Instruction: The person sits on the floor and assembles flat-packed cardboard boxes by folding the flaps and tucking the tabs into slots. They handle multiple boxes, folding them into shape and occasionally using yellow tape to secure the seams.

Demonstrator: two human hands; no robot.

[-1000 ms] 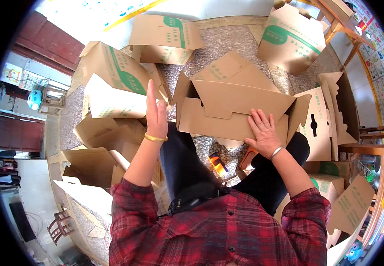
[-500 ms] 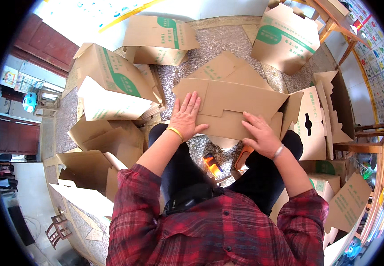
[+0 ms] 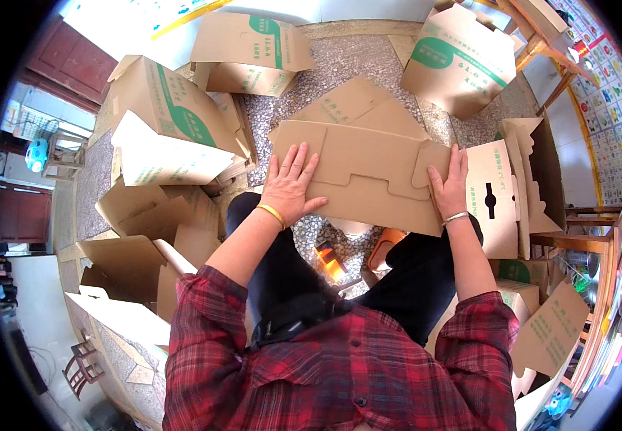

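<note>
A brown cardboard box (image 3: 368, 154) lies in front of me above my knees, its interlocking bottom flaps folded flat against each other. My left hand (image 3: 291, 185) rests on its left end, fingers spread and thumb out. At the right end, my right hand (image 3: 450, 185) lies over the edge with its fingers stretched and slightly apart. Neither hand grips anything. Beyond the box, further flat cardboard pieces (image 3: 350, 100) with green print stick out from under it.
Printed cartons (image 3: 171, 108) stand at the left, another carton (image 3: 462, 61) at the far right. Open boxes (image 3: 128, 269) lie by my left arm. A white-faced carton (image 3: 490, 201) stands close to my right hand. An orange slipper (image 3: 385, 249) shows between my knees.
My right hand has moved right to the box's end, and the right flap that stood up is now folded down flat. My left hand stays on the left end.
</note>
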